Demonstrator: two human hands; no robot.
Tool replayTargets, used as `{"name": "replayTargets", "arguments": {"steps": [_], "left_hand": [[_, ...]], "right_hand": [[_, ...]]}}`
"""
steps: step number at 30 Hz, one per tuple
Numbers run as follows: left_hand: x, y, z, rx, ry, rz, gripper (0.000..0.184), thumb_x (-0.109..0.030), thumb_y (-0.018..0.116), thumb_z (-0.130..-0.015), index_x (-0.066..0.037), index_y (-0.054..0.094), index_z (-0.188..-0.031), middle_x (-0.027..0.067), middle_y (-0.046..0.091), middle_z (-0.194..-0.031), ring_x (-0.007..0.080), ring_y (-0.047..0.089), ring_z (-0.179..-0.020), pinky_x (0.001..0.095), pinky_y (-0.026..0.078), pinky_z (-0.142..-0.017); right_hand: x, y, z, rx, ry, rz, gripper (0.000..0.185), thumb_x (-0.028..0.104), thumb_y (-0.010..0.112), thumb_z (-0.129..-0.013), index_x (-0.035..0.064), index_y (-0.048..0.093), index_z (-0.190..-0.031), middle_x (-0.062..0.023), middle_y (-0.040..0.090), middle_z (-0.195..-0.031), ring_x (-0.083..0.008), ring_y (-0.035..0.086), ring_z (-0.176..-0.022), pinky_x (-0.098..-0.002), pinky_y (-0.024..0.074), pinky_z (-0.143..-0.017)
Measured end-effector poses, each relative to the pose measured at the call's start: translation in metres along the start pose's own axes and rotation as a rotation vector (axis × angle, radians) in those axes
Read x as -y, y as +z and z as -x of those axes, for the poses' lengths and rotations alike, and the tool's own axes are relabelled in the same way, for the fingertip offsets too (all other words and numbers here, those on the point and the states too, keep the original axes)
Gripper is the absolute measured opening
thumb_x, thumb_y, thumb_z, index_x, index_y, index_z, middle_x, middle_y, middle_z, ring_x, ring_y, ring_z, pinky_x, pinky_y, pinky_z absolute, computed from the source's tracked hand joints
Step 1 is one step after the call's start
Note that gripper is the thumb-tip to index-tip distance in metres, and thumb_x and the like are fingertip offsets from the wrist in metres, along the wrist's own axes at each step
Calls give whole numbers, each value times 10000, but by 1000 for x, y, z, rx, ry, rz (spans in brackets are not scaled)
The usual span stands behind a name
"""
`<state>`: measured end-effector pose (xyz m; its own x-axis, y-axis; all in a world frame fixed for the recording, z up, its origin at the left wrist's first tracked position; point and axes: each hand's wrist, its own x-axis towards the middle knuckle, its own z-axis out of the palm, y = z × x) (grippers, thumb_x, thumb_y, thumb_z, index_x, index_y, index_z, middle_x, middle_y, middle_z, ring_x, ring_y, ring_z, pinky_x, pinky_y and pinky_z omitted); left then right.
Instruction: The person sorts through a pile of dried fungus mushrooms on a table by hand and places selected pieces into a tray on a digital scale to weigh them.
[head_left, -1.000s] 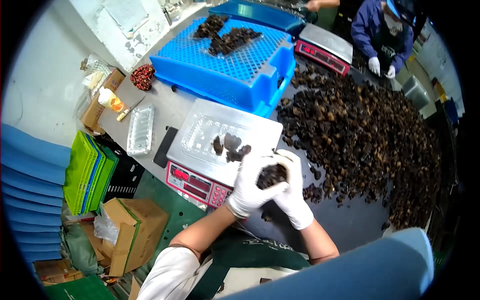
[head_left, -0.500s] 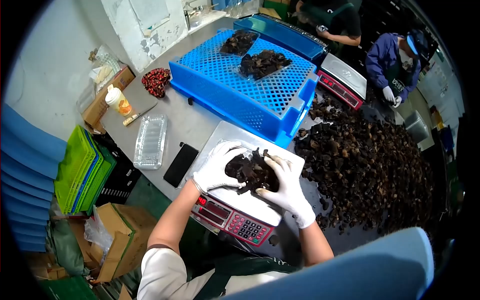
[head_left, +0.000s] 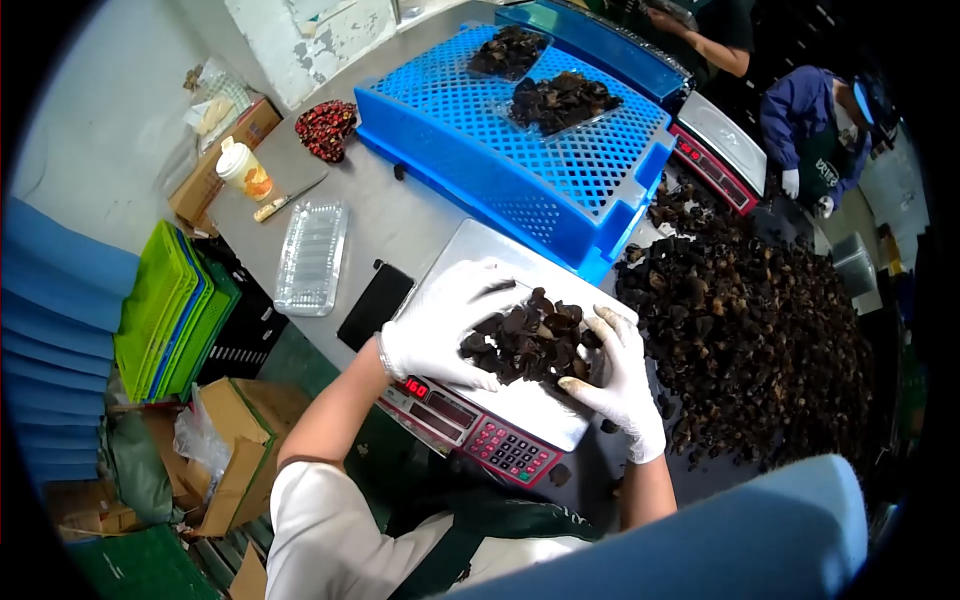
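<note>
A pile of dark, dried fungus-like pieces [head_left: 530, 340] lies on the metal pan of a red and silver scale [head_left: 480, 425], whose display is lit red. My left hand [head_left: 450, 325], in a white glove, curves around the pile's left side with its fingers apart. On the right side, my gloved right hand [head_left: 620, 380] is spread, its thumb and fingertips at the pile's edge. The plastic tray under the pieces is mostly hidden. A large heap of the same dark pieces [head_left: 760, 340] covers the table to the right.
Behind the scale stands an upturned blue crate [head_left: 480, 180] bearing two filled trays. A black phone [head_left: 375, 305], a clear plastic tray [head_left: 312, 258], a cup [head_left: 243, 170] and a red patterned bundle [head_left: 326, 130] lie leftward. Another scale [head_left: 715, 165] and two people are beyond.
My hands have gone from cupping pieces above the table to flanking the pile on the scale. Since the middle frame, my right hand's fingers have drawn slightly outward. The view has shifted.
</note>
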<state>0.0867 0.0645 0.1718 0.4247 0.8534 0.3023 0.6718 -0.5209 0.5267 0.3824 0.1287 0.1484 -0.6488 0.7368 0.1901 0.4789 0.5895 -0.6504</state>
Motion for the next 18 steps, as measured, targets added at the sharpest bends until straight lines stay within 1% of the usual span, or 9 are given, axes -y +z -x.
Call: {"name": "replayTargets", "arguments": {"steps": [3, 4, 6, 7, 8, 11, 14, 15, 18], "left_hand": [[2, 18, -13, 95, 14, -123, 1021, -629, 783, -619, -112, 455, -1436, 201, 396, -1472, 428, 316, -1387, 579, 214, -1138], [7, 24, -16, 118, -18, -127, 1021, -629, 778, -623, -114, 448, -1441, 199, 395, -1474, 424, 315, -1388, 581, 207, -1139], [33, 40, -19, 71, -52, -103, 1008, -629, 777, -617, -100, 467, -1418, 175, 467, -1402, 413, 404, -1315, 538, 261, -1125], [40, 44, -18, 46, -45, -88, 999, -632, 772, -620, -96, 473, -1409, 171, 483, -1382, 410, 425, -1293, 526, 290, -1111], [46, 49, -17, 20, -38, -75, 991, -635, 767, -623, -91, 480, -1400, 166, 500, -1361, 408, 446, -1272, 515, 319, -1096], [21, 59, -16, -16, 95, -143, 946, -634, 746, -633, -77, 519, -1363, 181, 507, -1355, 396, 449, -1282, 511, 345, -1082], [21, 56, -13, 28, 8, 33, 945, -598, 768, -640, -89, 502, -1391, 194, 474, -1393, 403, 439, -1291, 496, 333, -1097], [24, 54, -11, 46, -34, 84, 969, -580, 799, -609, -97, 504, -1395, 187, 456, -1415, 405, 435, -1294, 492, 327, -1103], [16, 32, -8, -5, -29, 19, 1065, -574, 857, -506, -90, 509, -1388, 203, 409, -1457, 420, 403, -1324, 493, 301, -1127]], "right_hand": [[15, 12, -14, 17, -65, 83, 889, 428, 815, -630, 55, 486, -1367, -224, 448, -1391, -416, 395, -1292, -516, 296, -1100], [20, 19, -18, 31, -66, 137, 836, 417, 781, -687, 39, 479, -1368, -218, 455, -1387, -415, 396, -1290, -518, 291, -1102], [10, 43, -20, -3, -224, 297, 746, 376, 737, -759, 20, 478, -1362, -199, 480, -1362, -386, 417, -1275, -512, 295, -1093], [18, 42, -19, -12, -214, 316, 670, 326, 705, -803, 10, 484, -1351, -178, 519, -1311, -349, 462, -1233, -486, 324, -1063], [16, 42, -15, -11, -193, 271, 664, 318, 711, -802, 17, 489, -1350, -167, 543, -1272, -326, 499, -1187, -461, 350, -1030], [8, 39, -4, 13, -164, 310, 683, 333, 725, -796, 17, 487, -1353, -180, 542, -1279, -342, 496, -1198, -448, 358, -1022], [13, 20, 1, 25, -151, 150, 705, 346, 737, -788, 10, 482, -1353, -198, 527, -1307, -361, 475, -1232, -457, 350, -1045], [17, 12, 5, 31, -122, 94, 713, 332, 749, -780, 0, 479, -1351, -210, 510, -1334, -373, 450, -1263, -460, 334, -1077], [8, -13, 34, -193, -77, -15, 540, 152, 756, -760, 1, 561, -1241, -194, 575, -1244, -371, 524, -1182, -445, 399, -1038]]}}
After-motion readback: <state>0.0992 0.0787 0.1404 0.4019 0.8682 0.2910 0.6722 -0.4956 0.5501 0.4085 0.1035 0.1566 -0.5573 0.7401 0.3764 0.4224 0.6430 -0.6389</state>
